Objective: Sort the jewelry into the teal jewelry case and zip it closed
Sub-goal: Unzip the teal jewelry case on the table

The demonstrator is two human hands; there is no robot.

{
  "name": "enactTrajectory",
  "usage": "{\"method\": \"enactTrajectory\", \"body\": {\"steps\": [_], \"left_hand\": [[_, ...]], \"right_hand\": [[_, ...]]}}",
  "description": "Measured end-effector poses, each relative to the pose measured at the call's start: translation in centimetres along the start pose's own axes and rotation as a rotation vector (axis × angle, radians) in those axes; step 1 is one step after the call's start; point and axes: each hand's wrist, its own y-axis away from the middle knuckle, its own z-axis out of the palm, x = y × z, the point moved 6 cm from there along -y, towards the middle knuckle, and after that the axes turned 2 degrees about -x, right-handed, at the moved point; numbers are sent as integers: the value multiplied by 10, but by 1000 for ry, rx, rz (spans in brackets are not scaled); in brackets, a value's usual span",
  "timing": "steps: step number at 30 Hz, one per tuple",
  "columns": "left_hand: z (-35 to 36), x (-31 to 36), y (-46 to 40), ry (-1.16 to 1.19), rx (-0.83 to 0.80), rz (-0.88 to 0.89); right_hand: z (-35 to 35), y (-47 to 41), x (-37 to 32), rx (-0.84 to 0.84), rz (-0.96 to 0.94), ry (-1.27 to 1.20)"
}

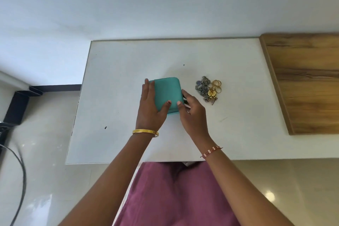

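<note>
The teal jewelry case [167, 93] lies closed in the middle of the white table [117, 71], and both hands are on it. The left hand [149, 105] lies along its left side, fingers straight down the edge and thumb resting across the lid. The right hand [191, 111] is at the near right corner, thumb on the lid and fingers curled round the side where something dark, probably the zip pull, shows; whether it is actually pinching that pull I cannot tell.

The jewelry [209, 90] sits in a small heap just right of the case, apart from it: gold rings, a gold flower-shaped piece and several grey-metal pieces, all tangled close.

The case looks light, with a fairly firm shell and rounded corners, so it will likely skid unless one hand pins it while the other runs the zip. The pieces look small, light and snaggy; best lifted singly by a ring or edge, not scooped.
</note>
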Motion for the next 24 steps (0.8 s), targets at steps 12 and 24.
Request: {"method": "enactTrajectory", "body": {"steps": [12,24], "left_hand": [[-3,-11,14,62,-73,82],[4,-17,35,157,-133,98]], "right_hand": [[-1,-45,8,-249,165,-86],[2,-43,1,-450,142,103]]}}
